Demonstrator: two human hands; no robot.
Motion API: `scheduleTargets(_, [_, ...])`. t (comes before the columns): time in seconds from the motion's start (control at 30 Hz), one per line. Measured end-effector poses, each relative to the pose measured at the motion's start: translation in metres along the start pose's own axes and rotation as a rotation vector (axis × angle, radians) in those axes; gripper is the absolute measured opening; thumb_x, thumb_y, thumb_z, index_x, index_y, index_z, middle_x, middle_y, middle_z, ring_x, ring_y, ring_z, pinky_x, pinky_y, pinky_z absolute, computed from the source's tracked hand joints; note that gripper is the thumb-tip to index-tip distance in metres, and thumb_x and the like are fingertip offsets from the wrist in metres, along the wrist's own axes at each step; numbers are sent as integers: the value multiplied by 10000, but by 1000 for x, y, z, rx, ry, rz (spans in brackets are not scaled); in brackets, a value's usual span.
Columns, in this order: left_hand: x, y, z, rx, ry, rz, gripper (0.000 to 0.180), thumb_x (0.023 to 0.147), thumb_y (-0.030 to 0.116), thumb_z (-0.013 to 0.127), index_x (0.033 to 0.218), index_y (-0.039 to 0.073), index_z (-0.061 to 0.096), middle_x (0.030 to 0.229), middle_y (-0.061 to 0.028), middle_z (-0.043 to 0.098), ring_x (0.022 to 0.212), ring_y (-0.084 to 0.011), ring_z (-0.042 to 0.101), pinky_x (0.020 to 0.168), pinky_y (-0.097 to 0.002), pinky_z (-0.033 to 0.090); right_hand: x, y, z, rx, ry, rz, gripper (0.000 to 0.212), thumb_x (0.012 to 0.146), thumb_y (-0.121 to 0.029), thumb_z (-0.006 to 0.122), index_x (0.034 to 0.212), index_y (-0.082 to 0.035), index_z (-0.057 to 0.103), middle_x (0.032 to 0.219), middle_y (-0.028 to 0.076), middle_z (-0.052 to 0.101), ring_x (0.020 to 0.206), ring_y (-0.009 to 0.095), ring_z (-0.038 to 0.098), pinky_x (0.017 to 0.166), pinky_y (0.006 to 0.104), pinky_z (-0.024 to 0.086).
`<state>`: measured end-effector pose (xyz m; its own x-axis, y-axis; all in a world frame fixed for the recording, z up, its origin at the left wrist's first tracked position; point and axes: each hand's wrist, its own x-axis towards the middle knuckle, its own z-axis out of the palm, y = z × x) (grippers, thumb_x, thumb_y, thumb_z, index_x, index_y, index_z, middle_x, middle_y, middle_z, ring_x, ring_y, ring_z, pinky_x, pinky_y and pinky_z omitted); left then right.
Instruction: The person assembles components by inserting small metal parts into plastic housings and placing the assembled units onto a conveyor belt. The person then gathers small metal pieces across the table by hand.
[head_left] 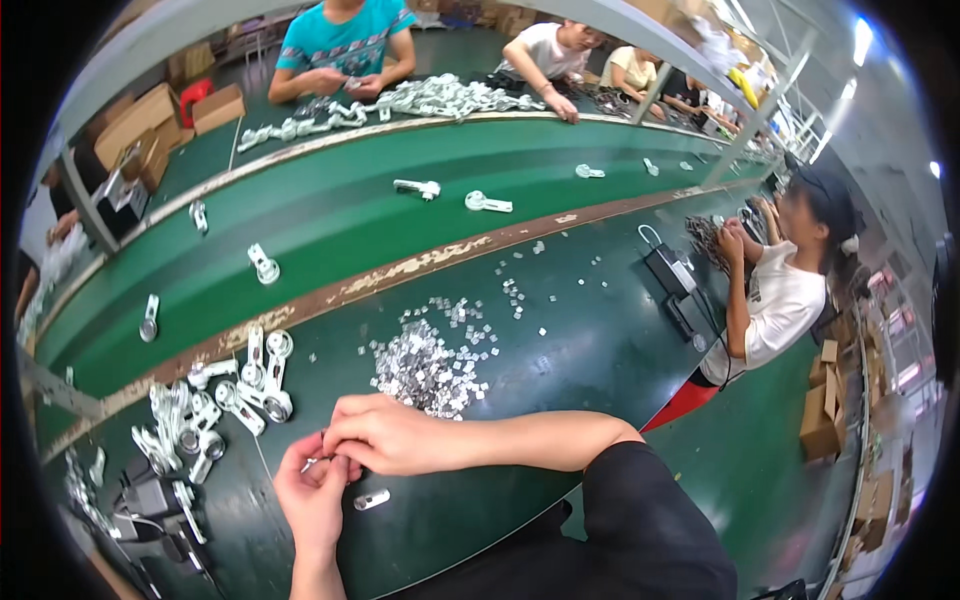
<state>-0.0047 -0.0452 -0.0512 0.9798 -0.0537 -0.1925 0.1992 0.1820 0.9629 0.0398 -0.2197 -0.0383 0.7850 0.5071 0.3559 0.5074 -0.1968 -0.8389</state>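
My left hand point(312, 492) and my right hand point(388, 436) meet over the green table, fingertips pinched together. Whatever small piece they grip is mostly covered by the fingers, and I cannot make out its kind. Just right of my left hand lies a short silver-and-white part point(372, 499) with a rounded end. Beyond my right hand spreads a heap of small square silver metal pieces point(425, 368), with strays scattered to the far right. To the left of my hands is a pile of pale green-white plastic parts point(240, 395), each with a round head and a slim handle.
Past a worn wooden ledge point(400, 272), a green conveyor belt point(340, 205) carries several spaced-out plastic parts. Black box-shaped devices point(672, 275) with cables stand at the right; dark adapters point(150, 500) lie at lower left. A co-worker point(785, 275) sits at right; others work across the belt.
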Motion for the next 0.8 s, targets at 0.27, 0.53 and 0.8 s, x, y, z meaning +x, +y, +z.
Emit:
scheduleTargets(0.27, [0, 5, 11, -20, -31, 6, 260, 887, -75, 601, 1144, -83, 559, 936, -136, 672, 745, -161, 684, 672, -266, 584, 7, 0, -24, 267, -19, 302, 196, 768, -20, 737, 944, -6, 652, 836, 50, 614, 672, 86, 590, 610, 246, 501])
scheduleTargets(0.53, [-6, 5, -9, 5, -65, 68, 189, 932, -2, 592, 1106, -74, 597, 935, -147, 683, 741, -168, 680, 671, -271, 573, 24, 2, -16, 577, -173, 491, 443, 731, -26, 794, 1107, -27, 560, 880, 63, 620, 748, 89, 626, 669, 216, 524])
scheduleTargets(0.8, [6, 6, -20, -334, -195, -92, 143, 950, 46, 582, 1078, -18, 587, 901, -102, 664, 724, -151, 655, 627, -265, 549, 88, 52, -60, 231, -34, 250, 192, 840, -14, 695, 1015, -19, 616, 870, 45, 671, 799, 95, 649, 694, 268, 543])
